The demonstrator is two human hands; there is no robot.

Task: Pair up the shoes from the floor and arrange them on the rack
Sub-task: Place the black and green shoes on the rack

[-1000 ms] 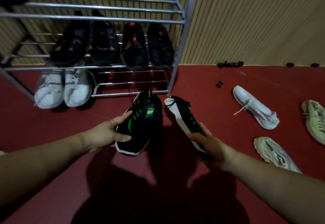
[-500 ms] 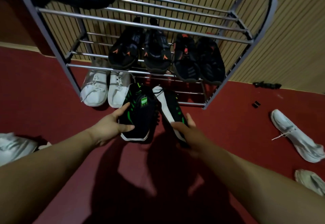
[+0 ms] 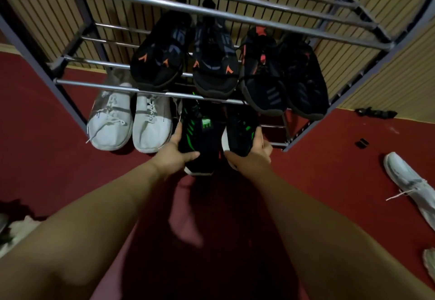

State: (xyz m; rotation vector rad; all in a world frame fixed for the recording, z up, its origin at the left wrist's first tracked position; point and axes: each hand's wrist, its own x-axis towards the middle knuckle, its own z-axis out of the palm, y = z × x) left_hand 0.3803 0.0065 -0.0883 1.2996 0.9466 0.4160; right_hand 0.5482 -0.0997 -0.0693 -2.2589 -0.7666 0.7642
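Presently our left hand grips one black-green shoe and our right hand grips its mate. Long axes are parallel, heels leading into the rack's bottom tier, just beside the white pair.

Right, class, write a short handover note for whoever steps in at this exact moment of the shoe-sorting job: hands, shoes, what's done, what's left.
Hands: left hand grips the left black-and-green shoe; right hand grips the right black-and-green shoe.
Where: both shoes are at the front of the rack's bottom shelf, right of the white pair.
Done: white pair on the bottom shelf; black pair with orange marks and black pair with red marks on the shelf above.
Left: set this pair down, then match the loose floor shoes, such as the white shoe at right.
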